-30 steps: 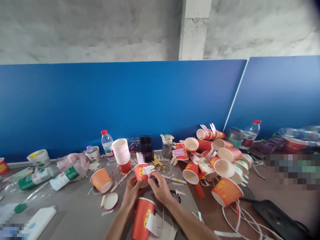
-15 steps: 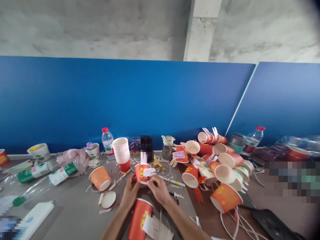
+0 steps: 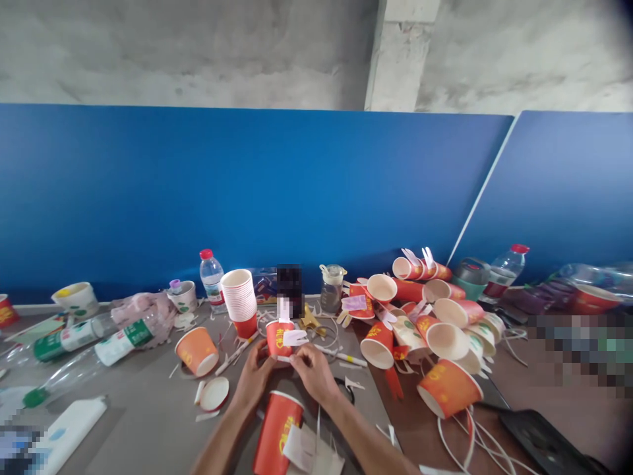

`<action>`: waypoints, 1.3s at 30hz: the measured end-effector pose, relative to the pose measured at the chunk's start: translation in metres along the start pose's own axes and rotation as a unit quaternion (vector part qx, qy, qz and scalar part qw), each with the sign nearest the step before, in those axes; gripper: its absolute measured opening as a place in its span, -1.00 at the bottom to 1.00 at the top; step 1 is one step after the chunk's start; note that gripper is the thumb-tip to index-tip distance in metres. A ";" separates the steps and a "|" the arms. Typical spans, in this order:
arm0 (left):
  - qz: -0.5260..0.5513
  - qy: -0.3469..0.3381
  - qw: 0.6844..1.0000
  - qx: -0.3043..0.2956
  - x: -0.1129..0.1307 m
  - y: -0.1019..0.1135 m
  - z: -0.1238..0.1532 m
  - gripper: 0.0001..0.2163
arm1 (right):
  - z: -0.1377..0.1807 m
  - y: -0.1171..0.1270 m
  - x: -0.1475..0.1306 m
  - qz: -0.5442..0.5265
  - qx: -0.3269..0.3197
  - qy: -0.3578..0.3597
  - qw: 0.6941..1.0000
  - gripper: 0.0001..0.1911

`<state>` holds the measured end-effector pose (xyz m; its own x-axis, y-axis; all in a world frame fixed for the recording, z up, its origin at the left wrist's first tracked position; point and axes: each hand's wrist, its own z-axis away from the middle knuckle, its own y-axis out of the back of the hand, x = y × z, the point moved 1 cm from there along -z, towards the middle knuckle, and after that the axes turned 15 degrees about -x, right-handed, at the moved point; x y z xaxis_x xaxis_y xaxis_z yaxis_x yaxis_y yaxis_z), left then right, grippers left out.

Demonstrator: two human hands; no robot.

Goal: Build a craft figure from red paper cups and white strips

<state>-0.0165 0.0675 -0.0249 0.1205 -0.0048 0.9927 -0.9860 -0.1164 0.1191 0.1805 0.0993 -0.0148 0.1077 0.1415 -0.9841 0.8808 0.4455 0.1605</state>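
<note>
A small red paper cup point(image 3: 278, 338) with white paper flaps stuck on it stands on the grey table. My left hand point(image 3: 254, 379) cups its left side with curled fingers. My right hand point(image 3: 313, 373) pinches a white paper flap point(image 3: 295, 338) on the cup's right side. Just below my wrists, a taller red paper cup point(image 3: 275, 435) stands with a white paper piece point(image 3: 302, 448) against it.
A stack of cups point(image 3: 239, 303) stands behind, with water bottles point(image 3: 211, 280) and a small jar point(image 3: 331, 288). A heap of red and white cups point(image 3: 429, 330) fills the right side. An orange cup point(image 3: 198, 351) lies on the left. A blue partition point(image 3: 247, 191) closes the back.
The view has drifted slightly, and both hands stay on the small red cup. My right fingers have shifted a little along the white flap.
</note>
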 end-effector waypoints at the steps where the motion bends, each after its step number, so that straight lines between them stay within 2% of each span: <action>1: 0.021 0.010 1.000 -0.007 0.001 0.001 0.000 -0.35 | 0.000 0.000 0.000 0.002 0.004 -0.009 1.000 -0.50; 5: 0.067 0.035 0.997 -0.031 0.004 0.001 0.000 -0.30 | 0.001 -0.002 0.000 0.003 0.025 -0.036 0.999 -0.55; 13: 0.123 0.056 0.990 -0.041 0.009 -0.001 0.005 -0.27 | 0.000 -0.002 0.002 -0.006 0.046 -0.043 0.998 -0.57; 23: 0.213 0.063 0.975 -0.010 0.003 -0.006 0.001 -0.19 | 0.000 0.001 -0.002 -0.069 0.019 -0.048 0.996 -0.54; 29: 0.169 0.059 0.983 -0.027 0.005 -0.007 0.004 -0.21 | -0.002 -0.002 -0.003 -0.087 0.007 -0.056 0.995 -0.55; 39: 0.199 0.057 0.977 -0.043 0.000 -0.006 0.005 -0.22 | 0.000 -0.004 -0.011 -0.088 -0.004 -0.085 0.992 -0.51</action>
<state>-0.0103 0.0636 -0.0260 -0.2826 0.0796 0.9559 -0.9590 -0.0441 -0.2798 0.1763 0.0958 -0.0050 0.0286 -0.0896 -0.9956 0.8892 0.4573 -0.0156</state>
